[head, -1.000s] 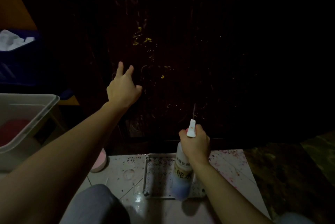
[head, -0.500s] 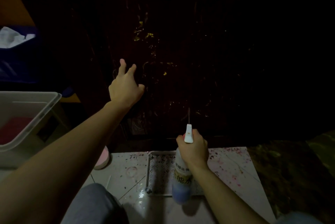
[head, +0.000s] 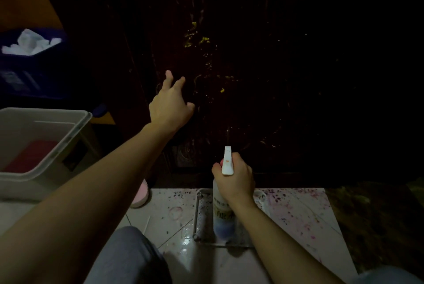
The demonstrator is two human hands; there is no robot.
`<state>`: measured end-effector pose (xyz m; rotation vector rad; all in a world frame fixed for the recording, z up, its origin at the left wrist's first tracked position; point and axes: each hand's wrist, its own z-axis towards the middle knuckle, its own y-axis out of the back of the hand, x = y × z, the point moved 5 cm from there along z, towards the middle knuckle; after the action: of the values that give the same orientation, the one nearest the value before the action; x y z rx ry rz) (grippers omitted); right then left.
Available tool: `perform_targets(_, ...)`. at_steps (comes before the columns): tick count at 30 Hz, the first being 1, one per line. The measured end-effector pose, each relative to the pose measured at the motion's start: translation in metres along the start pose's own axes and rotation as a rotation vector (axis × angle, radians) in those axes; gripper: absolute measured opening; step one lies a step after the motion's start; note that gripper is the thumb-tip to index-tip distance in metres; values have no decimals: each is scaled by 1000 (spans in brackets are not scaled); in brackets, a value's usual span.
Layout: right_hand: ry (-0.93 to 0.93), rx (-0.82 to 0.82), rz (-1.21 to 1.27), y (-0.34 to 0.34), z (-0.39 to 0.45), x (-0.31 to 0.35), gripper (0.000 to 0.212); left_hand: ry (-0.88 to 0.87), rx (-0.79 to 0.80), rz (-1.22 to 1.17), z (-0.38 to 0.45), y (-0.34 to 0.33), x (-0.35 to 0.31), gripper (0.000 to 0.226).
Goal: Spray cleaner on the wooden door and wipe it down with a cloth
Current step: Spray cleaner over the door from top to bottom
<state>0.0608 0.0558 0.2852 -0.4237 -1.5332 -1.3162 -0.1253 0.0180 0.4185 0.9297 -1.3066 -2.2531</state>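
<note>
**Bottle aimed at a dark, smeared door**

Seen from the head camera, the wooden door [head: 263,72] fills the upper middle and right of the view, very dark, with yellow flecks and pale smears across its surface. The left hand [head: 171,105] reaches forward to the door's left part, fingers spread and fairly straight, holding nothing; in this light it is hard to tell whether the fingertips actually touch the wood.

The right hand [head: 234,179] is wrapped round the neck of a spray bottle [head: 223,219], fingers curled tight on it, with the white nozzle [head: 227,161] sticking up above the knuckles and pointing toward the door's lower edge. The bottle is pale with a bluish bottom and printed lettering, and it is held over a small clear tray [head: 199,214] lying on the tiled floor [head: 296,212]. The tiles are splashed with pink and dark specks.

To the left stands a white tub [head: 46,146] with something red inside. Behind it is a dark blue bin [head: 29,72] with white crumpled material [head: 29,42] on top; whether that is the cloth cannot be told. A pink round object [head: 141,196] sits near the door's foot, partly hidden by the left forearm. A grey-clad knee [head: 128,256] shows at the bottom.
</note>
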Motion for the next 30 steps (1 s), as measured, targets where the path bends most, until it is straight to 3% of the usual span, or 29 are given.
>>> perform_targets(7, 52, 0, 135, 0, 10, 0, 21, -6, -19, -8, -6, -2, -3, 71)
perform_targets(15, 71, 33, 150, 1, 16, -12, 36, 6, -66, -58, -18, -14, -1, 69)
perform_targets(21, -9, 98, 116, -9, 31, -63, 57, -11, -69, -57, -26, -38, 5, 68)
perform_targets(30, -148, 152, 46, -52, 44, -155, 65, -58, -139, -54, -19, -58, 11, 70)
